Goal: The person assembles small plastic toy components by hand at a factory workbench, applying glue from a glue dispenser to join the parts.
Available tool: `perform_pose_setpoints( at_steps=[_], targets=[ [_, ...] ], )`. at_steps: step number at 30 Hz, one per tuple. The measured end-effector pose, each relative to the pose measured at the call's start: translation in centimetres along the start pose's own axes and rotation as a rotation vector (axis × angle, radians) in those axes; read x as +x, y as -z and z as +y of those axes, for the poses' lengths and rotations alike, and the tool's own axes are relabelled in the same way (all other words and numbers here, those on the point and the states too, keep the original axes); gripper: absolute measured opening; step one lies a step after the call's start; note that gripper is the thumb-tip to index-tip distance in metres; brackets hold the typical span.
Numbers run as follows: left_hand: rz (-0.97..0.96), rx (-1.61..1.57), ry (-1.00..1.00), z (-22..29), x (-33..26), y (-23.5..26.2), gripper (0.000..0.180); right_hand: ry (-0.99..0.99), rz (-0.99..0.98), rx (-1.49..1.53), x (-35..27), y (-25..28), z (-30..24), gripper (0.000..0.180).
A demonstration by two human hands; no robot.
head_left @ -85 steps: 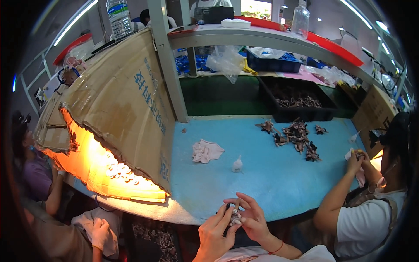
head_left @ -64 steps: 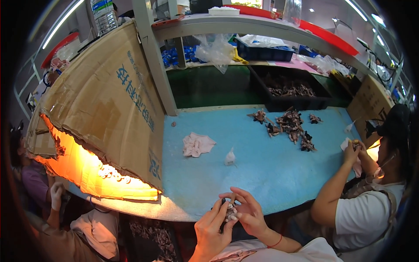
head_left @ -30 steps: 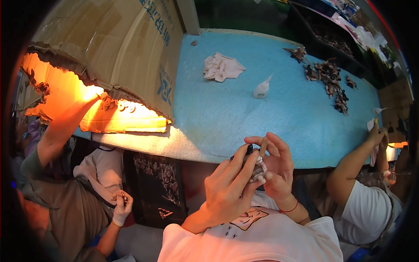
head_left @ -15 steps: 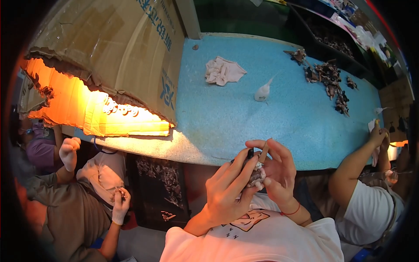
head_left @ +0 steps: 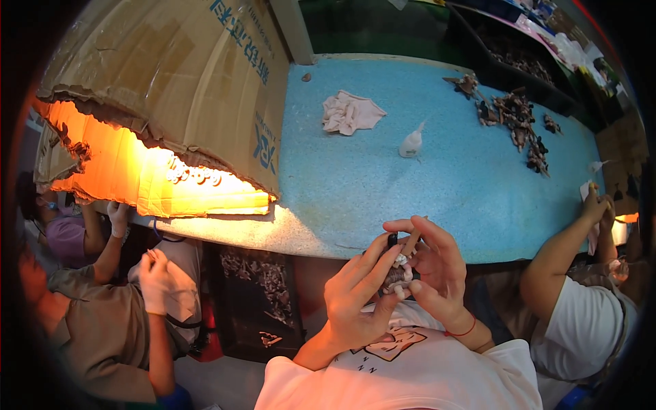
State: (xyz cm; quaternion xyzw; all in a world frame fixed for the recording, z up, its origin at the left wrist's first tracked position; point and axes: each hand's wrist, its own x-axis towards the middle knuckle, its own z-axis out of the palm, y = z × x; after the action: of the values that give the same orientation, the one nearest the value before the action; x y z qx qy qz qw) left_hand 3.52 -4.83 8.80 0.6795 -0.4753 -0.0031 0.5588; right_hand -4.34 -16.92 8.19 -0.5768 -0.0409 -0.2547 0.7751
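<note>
A small figurine [head_left: 396, 277] in brown, grey and whitish tones, with a flat tan piece sticking up and a dark tip beside it, is held just off the table's near edge. My left hand [head_left: 354, 290] grips it from the left, fingers bent around it. From the other side my right hand [head_left: 441, 279], with a thin red cord at its wrist, steadies it with thumb and fingers. The fingers partly hide the figurine. Beyond my hands, a white squeeze bottle [head_left: 411, 145] with a thin nozzle stands on the blue table [head_left: 342, 184].
A crumpled pale cloth [head_left: 350, 113] and several dark figurines [head_left: 514, 117] lie on the table. A torn cardboard box [head_left: 184, 82], lit orange inside, stands left. Black bins [head_left: 256, 294] [head_left: 523, 61] hold small parts. Co-workers sit on both sides.
My hands stay around the figurine, with only slight shifts. At left, the co-worker's one hand has risen from the lap and the other has moved back toward the table edge.
</note>
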Motion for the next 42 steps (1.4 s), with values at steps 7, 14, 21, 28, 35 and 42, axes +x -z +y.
perform_pose_setpoints(
  at_steps=[7, 14, 21, 28, 35, 42],
  targets=[
    [0.071, -0.802, 0.455, 0.0, -1.5, 0.3, 0.045, 0.019, 0.020, -0.248, 0.1, -0.1, -0.4, 0.073],
    [0.131, -1.526, 0.761, 0.1, -1.2, -0.5, 0.058, 0.017, 0.097, -0.363, -0.3, 0.3, -0.8, 0.077],
    [-0.006, -2.200, 0.862, -0.7, -1.6, -0.2, 0.047, 0.070, 0.030, -0.307, -0.4, 0.2, -0.9, 0.075],
    [-0.053, -2.242, 0.929, -1.0, -2.0, -0.3, 0.041, 0.081, 0.028, -0.334, -0.6, 0.4, -0.6, 0.071],
    [-0.003, -2.393, 0.899, -1.0, -2.2, -0.5, 0.039, 0.081, 0.029, -0.381, -0.6, 0.2, -0.7, 0.068],
    [-0.064, -2.262, 0.671, -1.0, -2.1, -0.8, 0.039, 0.044, 0.042, -0.321, -0.7, 0.3, -0.5, 0.067]
  ],
)
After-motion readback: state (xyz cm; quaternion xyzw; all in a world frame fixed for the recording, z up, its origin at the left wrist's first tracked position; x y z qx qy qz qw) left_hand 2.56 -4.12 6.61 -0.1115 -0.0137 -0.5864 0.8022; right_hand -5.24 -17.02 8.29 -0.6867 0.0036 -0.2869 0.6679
